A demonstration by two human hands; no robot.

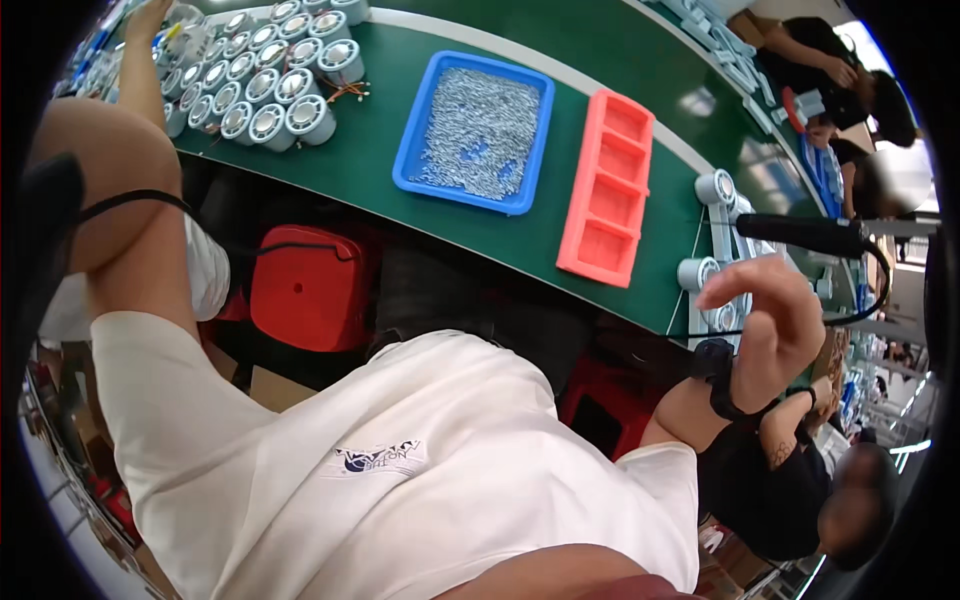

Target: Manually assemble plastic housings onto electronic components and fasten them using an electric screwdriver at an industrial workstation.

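My right hand (770,325), with a black band (715,375) on its wrist, is raised at the right near the table's edge. Its fingers curl loosely, apart from the thumb, and I see nothing held in them. A thin black cord (850,319) runs up to this hand and reappears on its other side; whether it touches is unclear. Just beyond hangs a black, rod-shaped corded tool (800,232). My left arm (140,270) bends sharply up at the left rim, and its hand is out of view.
On the green table (380,130) are a blue tray (405,170) of small metal screws (480,120), a red compartment tray (570,250) and many white cylindrical motors (268,122). White round parts (697,273) stand at right. Another person's arm (140,75) reaches in; co-workers sit right. A red stool (305,290) stands below.
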